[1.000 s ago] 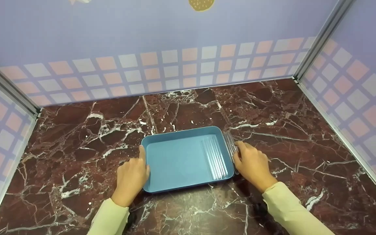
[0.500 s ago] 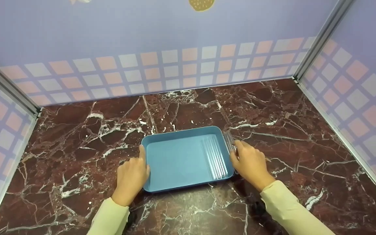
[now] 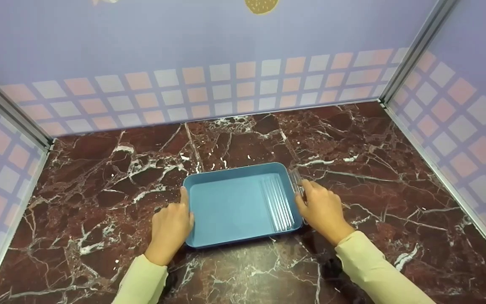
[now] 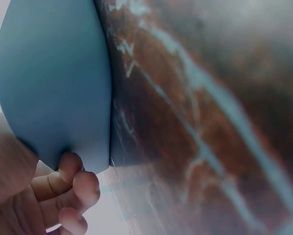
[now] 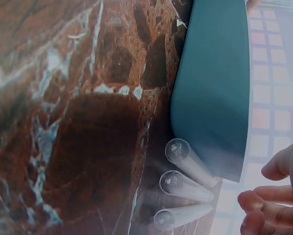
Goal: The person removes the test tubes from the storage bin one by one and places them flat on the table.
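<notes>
A blue rectangular tray (image 3: 226, 207) lies on the marbled table, with several clear ribbed-looking tubes (image 3: 277, 204) side by side at its right end. My left hand (image 3: 170, 230) holds the tray's left wall, thumb over the rim and index finger stretched along it; in the left wrist view its other fingers curl below the wall. Outside the right wall lie more clear round-ended tubes (image 5: 185, 186), seen as three in the right wrist view. Over these my right hand (image 3: 322, 207) is placed, thumb and fingers apart beside the wall. Whether its fingertips touch the tubes is hard to tell.
The dark red marbled table (image 3: 112, 185) spreads around the tray. A lilac back wall (image 3: 209, 46) with pink and white squares closes the far side, and side panels (image 3: 458, 105) stand at left and right.
My right hand has shifted slightly left, closer to the tray's right wall, and the outer tubes show a little less beyond it. The left hand and tray stay in place.
</notes>
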Tool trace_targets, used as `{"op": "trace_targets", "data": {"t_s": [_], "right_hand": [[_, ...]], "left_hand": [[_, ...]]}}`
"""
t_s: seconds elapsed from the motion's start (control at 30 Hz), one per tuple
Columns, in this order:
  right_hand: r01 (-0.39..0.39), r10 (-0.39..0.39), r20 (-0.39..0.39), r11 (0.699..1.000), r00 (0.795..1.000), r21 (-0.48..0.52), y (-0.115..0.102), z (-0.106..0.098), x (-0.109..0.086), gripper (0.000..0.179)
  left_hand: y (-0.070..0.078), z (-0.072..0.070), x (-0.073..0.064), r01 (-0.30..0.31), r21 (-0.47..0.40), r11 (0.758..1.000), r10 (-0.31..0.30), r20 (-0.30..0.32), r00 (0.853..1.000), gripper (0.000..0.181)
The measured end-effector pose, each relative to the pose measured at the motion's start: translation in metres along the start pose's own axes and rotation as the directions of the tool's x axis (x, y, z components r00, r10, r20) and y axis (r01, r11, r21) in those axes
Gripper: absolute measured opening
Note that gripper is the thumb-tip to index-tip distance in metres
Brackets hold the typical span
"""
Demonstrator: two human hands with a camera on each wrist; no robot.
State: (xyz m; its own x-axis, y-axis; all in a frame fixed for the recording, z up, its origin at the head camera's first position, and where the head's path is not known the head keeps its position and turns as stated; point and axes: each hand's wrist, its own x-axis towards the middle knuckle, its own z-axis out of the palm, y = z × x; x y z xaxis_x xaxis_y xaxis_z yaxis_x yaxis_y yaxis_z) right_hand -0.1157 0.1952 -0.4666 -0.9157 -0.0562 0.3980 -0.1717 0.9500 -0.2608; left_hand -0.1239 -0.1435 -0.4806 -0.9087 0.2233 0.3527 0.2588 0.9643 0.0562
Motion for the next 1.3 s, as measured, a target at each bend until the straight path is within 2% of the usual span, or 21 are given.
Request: {"op": "trace_targets", "data": {"t_s": [0.6, 0.97, 1.1, 1.3], "right_hand": [[0.013, -0.013, 0.027, 1.000, 1.000, 0.019, -0.007, 0.002, 0.001, 0.021], [0.025, -0.026, 0.034, 0.999, 0.999, 0.028, -0.011, 0.004, 0.002, 0.020], [0.047, -0.048, 0.036, 0.998, 0.998, 0.040, -0.012, 0.004, 0.002, 0.020], [0.101, -0.103, 0.083, 0.994, 0.991, 0.033, -0.014, 0.005, 0.002, 0.021]], "left_hand": [[-0.001, 0.003, 0.001, 0.029, -0.012, 0.999, -0.029, 0.054, 0.998, 0.063], [-0.001, 0.002, 0.000, 0.011, -0.003, 1.000, -0.011, -0.004, 1.000, 0.059], [-0.001, 0.002, 0.001, 0.014, -0.005, 1.000, -0.014, 0.007, 1.000, 0.060], [-0.001, 0.002, 0.001, 0.026, -0.015, 1.000, -0.025, 0.034, 0.999, 0.060]]}}
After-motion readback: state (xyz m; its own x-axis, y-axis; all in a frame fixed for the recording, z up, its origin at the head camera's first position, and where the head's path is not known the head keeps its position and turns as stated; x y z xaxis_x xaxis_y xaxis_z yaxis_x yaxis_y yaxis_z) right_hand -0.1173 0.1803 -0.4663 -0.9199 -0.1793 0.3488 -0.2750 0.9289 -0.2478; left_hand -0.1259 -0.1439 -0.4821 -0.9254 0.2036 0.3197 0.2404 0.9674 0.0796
